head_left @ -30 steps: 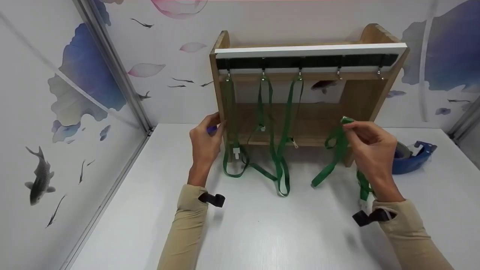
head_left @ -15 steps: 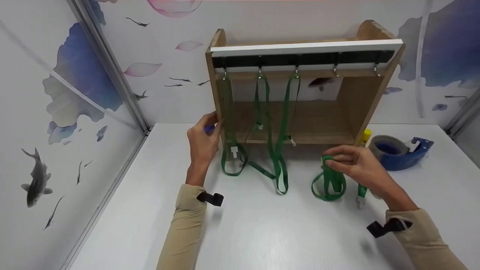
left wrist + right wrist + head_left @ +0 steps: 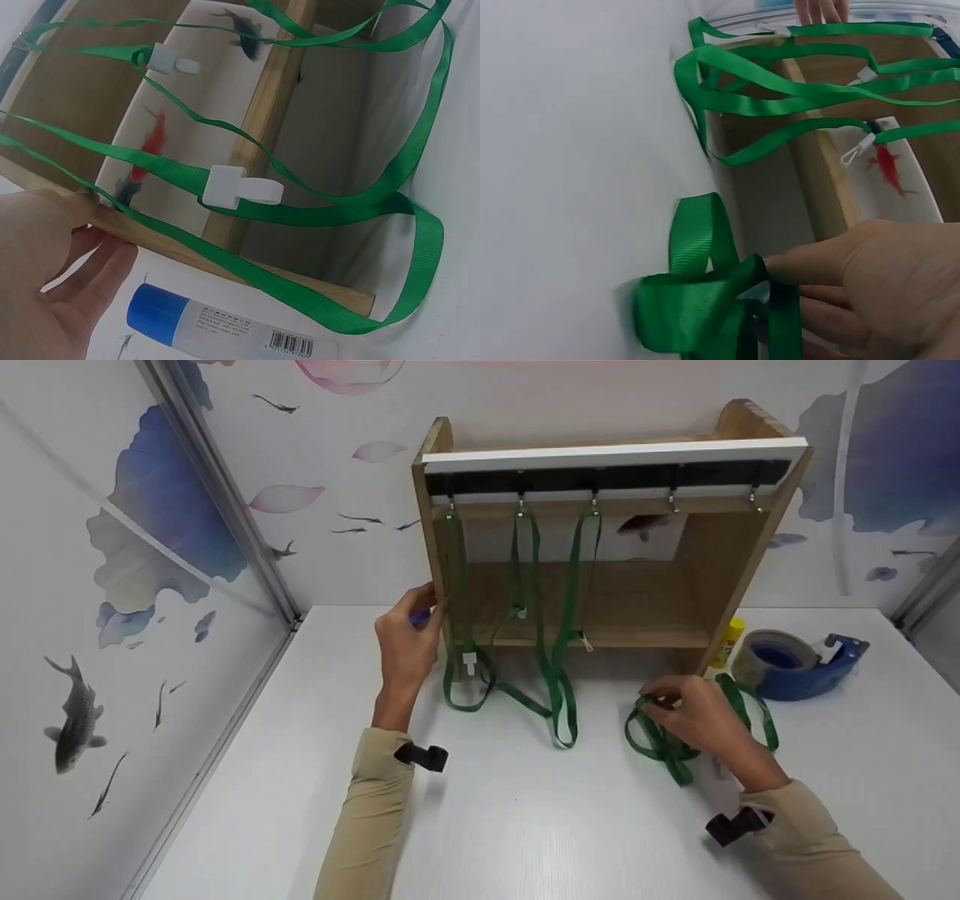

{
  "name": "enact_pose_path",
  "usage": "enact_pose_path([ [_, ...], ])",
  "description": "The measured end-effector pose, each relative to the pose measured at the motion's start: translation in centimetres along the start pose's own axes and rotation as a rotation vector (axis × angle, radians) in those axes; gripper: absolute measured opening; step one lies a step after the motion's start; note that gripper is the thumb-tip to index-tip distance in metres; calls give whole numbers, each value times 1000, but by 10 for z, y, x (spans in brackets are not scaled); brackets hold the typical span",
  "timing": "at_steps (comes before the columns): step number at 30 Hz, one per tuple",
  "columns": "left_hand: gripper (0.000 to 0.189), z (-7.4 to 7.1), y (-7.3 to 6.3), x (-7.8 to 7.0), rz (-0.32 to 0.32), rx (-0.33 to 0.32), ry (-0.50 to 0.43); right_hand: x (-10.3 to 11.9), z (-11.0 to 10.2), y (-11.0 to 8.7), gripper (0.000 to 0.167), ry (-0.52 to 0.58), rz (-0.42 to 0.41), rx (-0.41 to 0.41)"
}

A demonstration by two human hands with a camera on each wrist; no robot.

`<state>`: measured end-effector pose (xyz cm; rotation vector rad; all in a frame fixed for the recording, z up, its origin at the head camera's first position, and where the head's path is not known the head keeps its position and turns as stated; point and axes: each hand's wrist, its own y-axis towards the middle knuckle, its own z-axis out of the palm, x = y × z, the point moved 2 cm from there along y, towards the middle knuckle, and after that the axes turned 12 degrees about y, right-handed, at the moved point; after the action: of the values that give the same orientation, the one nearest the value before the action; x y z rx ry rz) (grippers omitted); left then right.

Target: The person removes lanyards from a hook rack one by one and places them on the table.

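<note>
My left hand (image 3: 409,649) grips the left side board of a wooden rack (image 3: 724,540). Low over the white table, my right hand (image 3: 705,712) pinches a green lanyard (image 3: 679,772) between thumb and fingers; its folded loops (image 3: 682,311) spread before the fingertips in the right wrist view. Three more green lanyards (image 3: 566,607) hang from the hooks on the rack's left and middle, their lower loops reaching the table. White plastic clips (image 3: 225,186) show on them in the left wrist view. Two hooks (image 3: 673,502) on the right side carry nothing.
Another green strap loop (image 3: 769,727) lies by my right wrist. A yellow-capped bottle (image 3: 726,641) and a blue tape dispenser (image 3: 814,682) stand right of the rack. A blue-capped glue bottle (image 3: 161,311) lies beside its left board. A patterned wall (image 3: 360,547) rises behind.
My right hand has come down from in front of the rack's right side toward the table with the lanyard, whose loops now lie lower and bunched. My left hand stays on the rack.
</note>
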<state>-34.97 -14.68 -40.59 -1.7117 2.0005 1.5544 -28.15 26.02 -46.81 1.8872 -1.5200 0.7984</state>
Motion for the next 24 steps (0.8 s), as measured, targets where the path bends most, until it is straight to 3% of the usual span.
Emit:
enact_pose_path([
  [6,33,0,0,0,-9,8,1,2,-6,-3,39,-7,31,25],
  [9,33,0,0,0,-13,12,-2,6,-10,-6,65,-68,50,61],
  [13,33,0,0,0,-9,13,-10,9,-11,-14,110,-210,101,166],
  [15,32,0,0,0,-4,11,-12,9,-7,-16,118,-261,131,214],
  [18,32,1,0,0,1,10,-12,7,-1,-15,108,-263,161,223],
  [24,33,0,0,1,19,-2,-9,5,9,-2,63,-185,101,127],
])
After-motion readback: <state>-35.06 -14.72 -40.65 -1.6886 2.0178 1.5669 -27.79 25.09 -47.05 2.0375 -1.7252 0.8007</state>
